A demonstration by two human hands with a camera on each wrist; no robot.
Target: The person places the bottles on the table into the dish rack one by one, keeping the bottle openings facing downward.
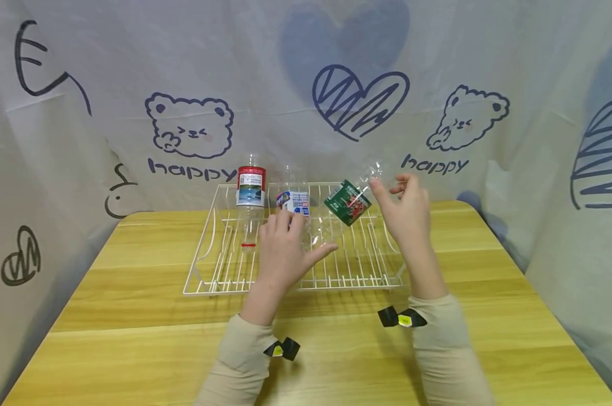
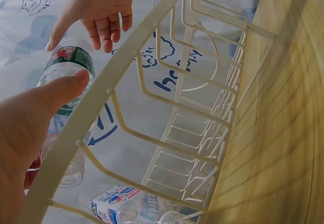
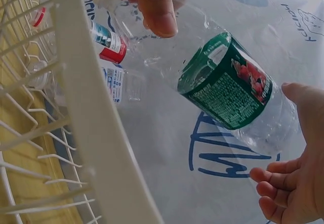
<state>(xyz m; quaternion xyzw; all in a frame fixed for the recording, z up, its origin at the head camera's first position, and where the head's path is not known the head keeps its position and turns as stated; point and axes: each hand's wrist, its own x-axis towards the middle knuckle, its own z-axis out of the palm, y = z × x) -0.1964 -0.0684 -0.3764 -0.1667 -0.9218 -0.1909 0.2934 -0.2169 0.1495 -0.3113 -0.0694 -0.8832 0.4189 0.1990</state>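
Observation:
A clear plastic bottle with a green label [image 1: 347, 202] is held tilted above the white wire rack [image 1: 245, 290]. My left hand [image 1: 284, 248] grips its lower-left end in the head view, with the thumb [image 2: 71, 87] on the near side and the fingers mostly hidden behind. Around the bottle's other end, my right hand [image 1: 409, 211] has its thumb and loosely bent fingers spread apart. The right thumb's tip is right at the bottle's end in the right wrist view.
In the rack lie a clear bottle with a red and blue label [image 1: 251, 189] and another with a white and blue label [image 1: 295, 203], partly behind my left hand. The rack stands on a wooden table [image 1: 148, 316]. A pale drawn-on curtain [image 1: 280, 67] hangs behind.

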